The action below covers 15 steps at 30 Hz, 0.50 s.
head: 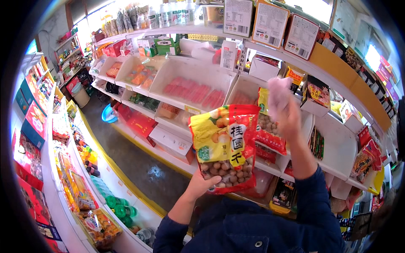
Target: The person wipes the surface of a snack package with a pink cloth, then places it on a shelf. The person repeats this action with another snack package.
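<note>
My left hand [202,185] grips the lower left corner of a red and yellow plastic bag of dried longans [226,151], thumb on its front. The bag is upright, and round brown fruits show through its clear lower part. Raised to the right of the bag, my right hand [289,117] holds a bunched pink cloth [279,91], blurred. Behind that hand, more bags of round brown fruits [269,125] lie in a white shelf bin, partly hidden by the held bag.
White shelf bins hold pink packets [188,91] and orange packets [140,74]. Cartons [270,22] stand on the top shelf. A red box [136,121] and a white box [171,142] sit low down. Another shelf with green bottles [121,207] runs along the left, across a dark floor aisle [139,158].
</note>
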### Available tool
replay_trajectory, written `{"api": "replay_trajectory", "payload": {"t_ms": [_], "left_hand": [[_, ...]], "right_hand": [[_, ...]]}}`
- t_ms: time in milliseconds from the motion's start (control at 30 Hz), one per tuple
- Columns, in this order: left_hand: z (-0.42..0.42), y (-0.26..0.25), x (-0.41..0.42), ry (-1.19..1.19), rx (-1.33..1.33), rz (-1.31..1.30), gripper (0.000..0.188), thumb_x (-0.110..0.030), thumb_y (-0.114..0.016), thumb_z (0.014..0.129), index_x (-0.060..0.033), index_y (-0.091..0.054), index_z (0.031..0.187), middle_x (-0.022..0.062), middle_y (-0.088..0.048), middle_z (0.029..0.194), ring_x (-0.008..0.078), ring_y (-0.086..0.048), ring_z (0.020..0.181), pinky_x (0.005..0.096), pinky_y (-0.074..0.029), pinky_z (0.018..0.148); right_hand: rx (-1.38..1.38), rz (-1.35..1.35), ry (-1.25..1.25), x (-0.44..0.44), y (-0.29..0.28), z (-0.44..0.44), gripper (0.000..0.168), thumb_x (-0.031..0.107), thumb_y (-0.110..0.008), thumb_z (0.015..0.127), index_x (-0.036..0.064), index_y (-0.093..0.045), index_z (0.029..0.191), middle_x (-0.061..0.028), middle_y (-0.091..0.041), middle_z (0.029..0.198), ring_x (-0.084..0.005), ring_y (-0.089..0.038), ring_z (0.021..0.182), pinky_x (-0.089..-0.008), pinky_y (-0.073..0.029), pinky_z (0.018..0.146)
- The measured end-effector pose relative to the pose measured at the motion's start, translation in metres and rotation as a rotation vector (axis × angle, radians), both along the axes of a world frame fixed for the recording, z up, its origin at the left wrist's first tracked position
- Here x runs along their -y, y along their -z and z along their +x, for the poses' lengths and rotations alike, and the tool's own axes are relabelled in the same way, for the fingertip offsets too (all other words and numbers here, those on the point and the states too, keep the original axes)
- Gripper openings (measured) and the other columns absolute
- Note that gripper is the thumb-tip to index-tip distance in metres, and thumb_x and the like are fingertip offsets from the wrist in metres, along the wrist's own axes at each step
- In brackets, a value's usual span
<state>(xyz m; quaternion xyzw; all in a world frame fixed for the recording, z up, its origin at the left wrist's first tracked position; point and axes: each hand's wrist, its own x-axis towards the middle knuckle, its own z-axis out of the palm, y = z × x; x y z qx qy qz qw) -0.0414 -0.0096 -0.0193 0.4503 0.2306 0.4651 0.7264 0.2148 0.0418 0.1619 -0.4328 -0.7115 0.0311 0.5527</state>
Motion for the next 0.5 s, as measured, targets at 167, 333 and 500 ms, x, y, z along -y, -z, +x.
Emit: {"api": "replay_trajectory", "payload": {"t_ms": [167, 333, 500], "left_hand": [[0.01, -0.009, 0.0, -0.165, -0.419, 0.411, 0.054, -0.005, -0.067, 0.078, -0.0058, -0.044, 0.127, 0.0074, -0.05, 0.122, 0.0208, -0.051, 0.11, 0.0314, -0.041, 0.094], [-0.01, 0.005, 0.004, -0.059, -0.117, 0.1, 0.054, 0.002, -0.064, 0.078, -0.0015, -0.042, 0.127, 0.008, -0.055, 0.117, 0.0188, -0.054, 0.107, 0.0337, -0.041, 0.097], [-0.018, -0.01, 0.007, -0.201, -0.009, 0.104, 0.054, 0.004, -0.063, 0.078, 0.0007, -0.04, 0.126, 0.0095, -0.053, 0.12, 0.0195, -0.052, 0.111, 0.0353, -0.041, 0.097]], "right_hand": [[0.813, 0.033, -0.242, 0.045, 0.077, -0.083, 0.036, 0.023, -0.064, 0.066, 0.004, -0.061, 0.096, -0.0202, -0.051, 0.117, -0.0389, -0.039, 0.123, -0.0562, -0.026, 0.1], [0.745, 0.011, -0.036, 0.001, 0.09, -0.054, 0.054, 0.026, -0.065, 0.068, 0.002, -0.052, 0.115, -0.0229, -0.041, 0.129, -0.0442, -0.028, 0.129, -0.0543, -0.016, 0.107], [0.013, -0.531, -0.209, -0.015, 0.177, -0.004, 0.048, 0.029, -0.051, 0.087, 0.001, -0.041, 0.125, -0.0177, -0.054, 0.112, -0.0326, -0.046, 0.115, -0.0392, -0.032, 0.1]]}}
